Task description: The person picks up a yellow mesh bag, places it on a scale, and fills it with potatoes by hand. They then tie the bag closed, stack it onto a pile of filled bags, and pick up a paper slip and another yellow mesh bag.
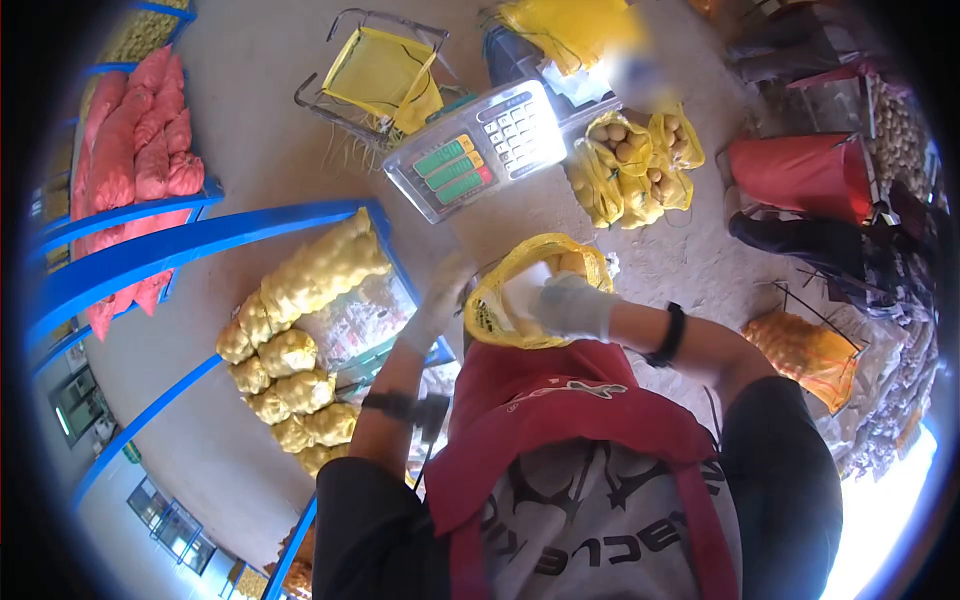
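In front of my red apron stands a yellow mesh bag (pixel 540 250), its mouth spread wide toward me. My right hand (pixel 575 305), in a pale glove, reaches over the near rim, with its fingers hidden or blurred at the opening. Inside the mouth shows a white patch (pixel 522 290) that I cannot identify. My left hand (pixel 438 305), also gloved in white, is beside the bag's left rim; blur hides its fingers and whether they touch the mesh. Beyond the bag, an electronic scale (pixel 477 150) has green displays and a keypad.
Yellow mesh bags of potatoes (pixel 635 165) stand right of the scale. More filled yellow bags (pixel 290 350) lie on the left, by a blue frame (pixel 200 235). Red sacks (pixel 140 150) are stacked farther left. A yellow-seated metal frame (pixel 378 72) stands behind. A person's dark-clothed leg (pixel 800 240) is at right.
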Action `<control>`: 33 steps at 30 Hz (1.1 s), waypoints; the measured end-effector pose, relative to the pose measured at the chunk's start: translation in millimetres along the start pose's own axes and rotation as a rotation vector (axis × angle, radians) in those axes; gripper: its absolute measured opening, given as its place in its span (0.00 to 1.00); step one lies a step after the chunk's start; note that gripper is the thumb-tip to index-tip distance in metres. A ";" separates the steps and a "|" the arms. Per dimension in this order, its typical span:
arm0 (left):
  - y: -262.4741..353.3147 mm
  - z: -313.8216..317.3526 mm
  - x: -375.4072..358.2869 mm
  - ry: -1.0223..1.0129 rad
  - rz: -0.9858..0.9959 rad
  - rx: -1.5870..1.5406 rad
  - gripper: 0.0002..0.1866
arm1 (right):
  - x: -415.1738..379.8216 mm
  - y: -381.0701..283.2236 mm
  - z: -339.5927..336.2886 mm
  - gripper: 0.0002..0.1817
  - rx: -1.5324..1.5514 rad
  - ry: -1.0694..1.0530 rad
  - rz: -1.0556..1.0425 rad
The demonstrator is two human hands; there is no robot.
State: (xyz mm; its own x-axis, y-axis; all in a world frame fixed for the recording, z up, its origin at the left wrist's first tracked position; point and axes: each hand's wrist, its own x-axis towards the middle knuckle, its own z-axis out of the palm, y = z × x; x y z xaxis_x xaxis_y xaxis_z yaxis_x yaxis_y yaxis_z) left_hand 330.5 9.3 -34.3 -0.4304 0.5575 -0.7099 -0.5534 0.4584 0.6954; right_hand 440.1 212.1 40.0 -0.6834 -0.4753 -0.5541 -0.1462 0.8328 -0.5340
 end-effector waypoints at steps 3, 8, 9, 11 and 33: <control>-27.8 -12.2 18.4 -0.281 0.081 0.233 0.16 | 6.8 2.6 -7.2 0.17 -0.100 -0.119 0.121; 84.0 -10.0 -69.8 0.138 0.305 -0.147 0.14 | -45.9 1.8 -58.6 0.29 0.484 0.596 0.178; 105.0 -1.4 -80.3 0.166 0.384 -0.436 0.13 | -48.1 2.4 -56.4 0.29 0.270 0.936 0.152; 171.7 40.5 -114.0 -0.093 0.577 -0.515 0.14 | -44.8 -10.3 -31.8 0.33 0.291 0.945 0.067; -30.2 133.7 -22.0 -0.561 -0.683 -1.012 0.17 | -166.5 6.9 222.4 0.21 2.503 0.354 0.407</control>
State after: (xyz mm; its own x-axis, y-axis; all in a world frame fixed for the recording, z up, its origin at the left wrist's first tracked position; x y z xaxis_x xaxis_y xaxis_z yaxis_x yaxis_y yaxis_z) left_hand 452.0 75.7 -24.8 0.3547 0.7419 -0.5690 -0.9235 0.1830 -0.3371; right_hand 711.9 233.8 -13.4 -0.5272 -0.2170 -0.8216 0.4200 -0.9070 -0.0300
